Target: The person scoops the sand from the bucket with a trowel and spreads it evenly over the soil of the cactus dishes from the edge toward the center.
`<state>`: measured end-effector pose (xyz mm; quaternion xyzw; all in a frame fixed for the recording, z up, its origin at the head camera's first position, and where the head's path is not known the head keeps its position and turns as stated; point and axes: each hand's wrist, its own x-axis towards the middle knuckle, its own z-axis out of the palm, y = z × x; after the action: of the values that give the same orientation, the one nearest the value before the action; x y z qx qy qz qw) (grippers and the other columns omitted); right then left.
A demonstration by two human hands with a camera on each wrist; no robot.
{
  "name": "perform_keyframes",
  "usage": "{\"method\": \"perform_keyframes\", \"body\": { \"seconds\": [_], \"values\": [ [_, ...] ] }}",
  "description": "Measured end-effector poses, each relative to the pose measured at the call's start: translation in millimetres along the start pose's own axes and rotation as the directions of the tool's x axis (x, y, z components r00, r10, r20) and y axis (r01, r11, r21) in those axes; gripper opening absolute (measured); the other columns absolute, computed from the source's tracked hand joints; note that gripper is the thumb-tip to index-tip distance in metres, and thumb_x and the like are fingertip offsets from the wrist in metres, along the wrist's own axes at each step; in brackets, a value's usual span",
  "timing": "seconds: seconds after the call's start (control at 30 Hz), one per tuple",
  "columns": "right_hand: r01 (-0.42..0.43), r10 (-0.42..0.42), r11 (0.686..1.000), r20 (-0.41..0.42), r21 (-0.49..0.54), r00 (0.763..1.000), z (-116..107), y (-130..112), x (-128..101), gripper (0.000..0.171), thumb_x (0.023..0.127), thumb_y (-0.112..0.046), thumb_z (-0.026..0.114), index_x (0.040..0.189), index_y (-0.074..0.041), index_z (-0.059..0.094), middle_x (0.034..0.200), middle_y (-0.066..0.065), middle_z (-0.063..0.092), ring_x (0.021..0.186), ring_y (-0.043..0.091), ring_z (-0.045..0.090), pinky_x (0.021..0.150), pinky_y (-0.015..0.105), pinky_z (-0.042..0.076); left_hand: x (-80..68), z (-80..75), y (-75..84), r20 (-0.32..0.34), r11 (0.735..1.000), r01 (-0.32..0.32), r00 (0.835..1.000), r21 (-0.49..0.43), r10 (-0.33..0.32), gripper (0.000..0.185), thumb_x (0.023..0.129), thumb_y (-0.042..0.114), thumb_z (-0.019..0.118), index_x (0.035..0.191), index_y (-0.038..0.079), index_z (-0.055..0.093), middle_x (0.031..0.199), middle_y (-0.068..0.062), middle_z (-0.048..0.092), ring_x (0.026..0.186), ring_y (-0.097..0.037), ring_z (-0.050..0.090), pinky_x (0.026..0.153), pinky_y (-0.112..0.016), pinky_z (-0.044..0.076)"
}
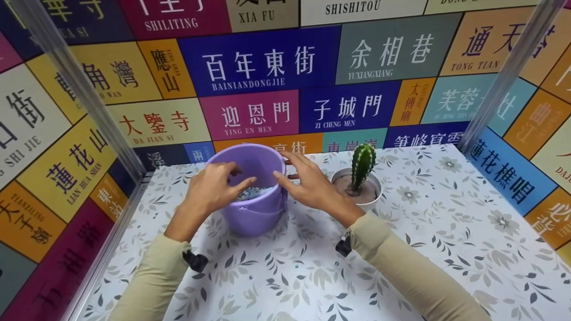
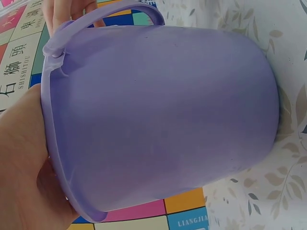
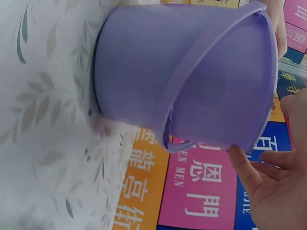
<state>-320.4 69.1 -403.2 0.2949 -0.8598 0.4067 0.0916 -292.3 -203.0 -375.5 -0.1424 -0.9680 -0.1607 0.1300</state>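
1. Purple bucket [image 1: 254, 196] upright on the floral tabletop [image 1: 446, 232], just left of the potted cactus [image 1: 362, 176], pale gravel [image 1: 252, 192] inside
2. Left hand [image 1: 212, 189] curled over the near rim, seemingly gripping it; right hand [image 1: 308, 185] spread loose beside the other rim, holding nothing
3. Likely thin, smooth plastic: light shell, slightly flexible, slippery wall, weighted low by gravel
4. Best taken at both rims or by the folded handle [image 3: 180, 110]

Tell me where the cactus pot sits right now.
In the head view, the cactus pot stands on the table, just right of the purple bucket, behind the right hand.
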Motion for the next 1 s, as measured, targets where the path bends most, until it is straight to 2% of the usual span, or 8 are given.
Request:
{"method": "perform_keyframes", "body": {
  "seconds": [0.1,0.27,0.43,0.6,0.83,1.0],
  "values": [
    [-0.012,0.012,0.998,0.002,0.054,1.0,7.1,0.7,0.9,0.071,0.108,-0.052,0.06,0.164,-0.011,0.044,0.165,0.013,0.051,0.151,0.032,0.053,0.104,0.042,0.061,0.7,1.4,-1.3,0.016,0.999,0.007,1.0,-0.045,-0.006,0.057,0.095,0.063,0.075,0.12,0.012,0.078,0.112,-0.01,0.082,0.098,-0.027,0.079,0.084,-0.049,0.065],
    [-0.044,0.049,0.989,-0.027,0.142,0.998,17.5,5.1,3.3,0.07,0.107,-0.044,0.066,0.162,-0.006,0.046,0.159,0.017,0.056,0.143,0.031,0.061,0.101,0.035,0.062,2.3,2.7,-2.7,0.062,0.996,0.019,0.998,-0.082,-0.014,0.048,0.095,0.056,0.078,0.118,0.014,0.079,0.112,-0.01,0.082,0.097,-0.026,0.079,0.087,-0.048,0.065],
    [-0.088,0.107,0.945,-0.044,0.316,0.993,27.2,10.8,2.5,0.066,0.106,-0.03,0.068,0.163,-0.008,0.045,0.157,0.02,0.059,0.141,0.032,0.064,0.106,0.037,0.059,5.2,1.4,-1.9,0.132,0.996,0.03,0.991,-0.079,-0.02,0.047,0.095,0.057,0.078,0.117,0.015,0.08,0.111,-0.005,0.083,0.1,-0.023,0.079,0.089,-0.048,0.064],
    [-0.083,0.127,0.923,-0.094,0.375,0.987,34.9,12.5,-1.9,0.062,0.107,-0.028,0.067,0.163,-0.013,0.047,0.162,0.015,0.056,0.147,0.029,0.06,0.112,0.04,0.056,8.1,-0.4,1.0,0.209,0.996,0.062,0.977,-0.068,-0.047,0.05,0.092,0.06,0.08,0.116,0.016,0.081,0.109,-0.002,0.083,0.102,-0.023,0.079,0.091,-0.05,0.063],
    [-0.067,0.141,0.905,-0.148,0.419,0.979,43.7,12.9,-6.5,0.058,0.108,-0.031,0.066,0.161,-0.015,0.051,0.163,0.012,0.055,0.15,0.031,0.056,0.115,0.043,0.053,13.4,-4.7,4.7,0.327,0.997,0.081,0.942,-0.008,-0.074,0.054,0.087,0.06,0.083,0.117,0.015,0.082,0.114,-0.005,0.083,0.106,-0.028,0.077,0.094,-0.053,0.06],
    [-0.06,0.143,0.904,-0.165,0.424,0.976,46.1,12.4,-7.1,0.056,0.108,-0.03,0.066,0.161,-0.018,0.052,0.162,0.013,0.057,0.149,0.03,0.057,0.115,0.044,0.053,18.4,-8.3,8.0,0.432,0.994,0.105,0.895,0.041,-0.113,0.036,0.091,0.045,0.081,0.118,0.021,0.083,0.122,-0.007,0.08,0.11,-0.03,0.071,0.099,-0.056,0.057]
  ]
}}
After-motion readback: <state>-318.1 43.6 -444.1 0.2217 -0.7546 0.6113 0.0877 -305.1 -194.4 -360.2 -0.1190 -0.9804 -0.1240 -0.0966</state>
